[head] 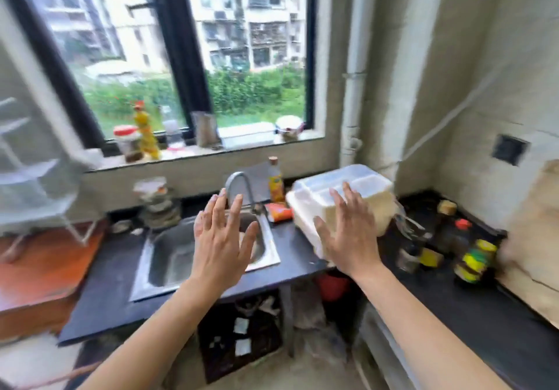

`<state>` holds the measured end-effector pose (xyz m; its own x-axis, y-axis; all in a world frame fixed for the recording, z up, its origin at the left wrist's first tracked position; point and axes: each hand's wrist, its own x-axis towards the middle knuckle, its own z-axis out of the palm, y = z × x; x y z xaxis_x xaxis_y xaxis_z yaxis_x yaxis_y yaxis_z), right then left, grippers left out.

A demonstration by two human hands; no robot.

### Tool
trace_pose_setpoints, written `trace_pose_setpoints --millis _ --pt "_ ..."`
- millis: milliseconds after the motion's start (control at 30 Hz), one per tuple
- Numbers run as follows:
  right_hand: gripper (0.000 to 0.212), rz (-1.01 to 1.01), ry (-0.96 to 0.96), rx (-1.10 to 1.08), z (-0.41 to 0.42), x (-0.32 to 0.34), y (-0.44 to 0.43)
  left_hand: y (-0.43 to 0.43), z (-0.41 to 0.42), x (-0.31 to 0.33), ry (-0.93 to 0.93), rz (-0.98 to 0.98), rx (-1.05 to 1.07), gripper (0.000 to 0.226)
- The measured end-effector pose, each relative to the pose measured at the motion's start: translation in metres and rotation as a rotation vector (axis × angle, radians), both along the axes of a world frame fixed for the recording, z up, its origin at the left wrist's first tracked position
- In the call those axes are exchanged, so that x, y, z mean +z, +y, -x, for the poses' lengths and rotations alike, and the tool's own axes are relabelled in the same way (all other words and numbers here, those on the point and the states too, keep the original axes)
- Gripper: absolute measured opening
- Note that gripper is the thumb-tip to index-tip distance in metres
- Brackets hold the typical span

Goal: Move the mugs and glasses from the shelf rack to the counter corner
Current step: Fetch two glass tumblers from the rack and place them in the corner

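Both hands [281, 238] raised, empty, fingers splayed upward.

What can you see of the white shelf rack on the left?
The shelf rack stands at the far left, on the reddish wooden surface beside the dark counter. It looks like white-painted metal: several stacked tiers on thin splayed legs, cut off by the frame edge. Motion blur hides detail, so no mugs or glasses can be made out on it. Neither hand touches it.
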<state>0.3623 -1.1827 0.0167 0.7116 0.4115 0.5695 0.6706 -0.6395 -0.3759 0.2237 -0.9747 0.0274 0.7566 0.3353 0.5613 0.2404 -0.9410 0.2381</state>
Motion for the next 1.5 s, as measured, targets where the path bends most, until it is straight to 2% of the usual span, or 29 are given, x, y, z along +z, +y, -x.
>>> trace_pose_setpoints --millis 133,367,667,900,1100,1300,1500 --pt "0.064 0.020 -0.047 0.211 0.023 0.009 0.140 0.112 0.055 0.008 -0.013 0.020 0.206 0.066" --pt "0.067 0.046 -0.072 0.493 0.044 0.000 0.339 0.259 0.119 -0.001 -0.056 0.058 0.463 0.066" --pt "0.074 0.017 -0.030 0.726 0.030 0.001 0.559 0.428 0.127 0.013 0.017 0.061 0.734 0.071" --pt "0.069 0.008 -0.053 0.860 0.046 0.011 0.697 0.525 0.159 0.024 -0.008 0.080 0.880 0.074" --pt "0.067 0.084 -0.082 0.871 0.073 -0.014 0.768 0.608 0.189 -0.006 -0.035 0.152 0.894 0.071" --pt "0.056 0.126 -0.034 0.800 0.107 -0.053 0.835 0.721 0.214 -0.056 -0.016 0.213 0.719 0.062" --pt "0.054 0.218 0.267 0.727 0.171 -0.094 0.904 0.830 0.251 -0.086 0.145 0.239 0.564 0.064"
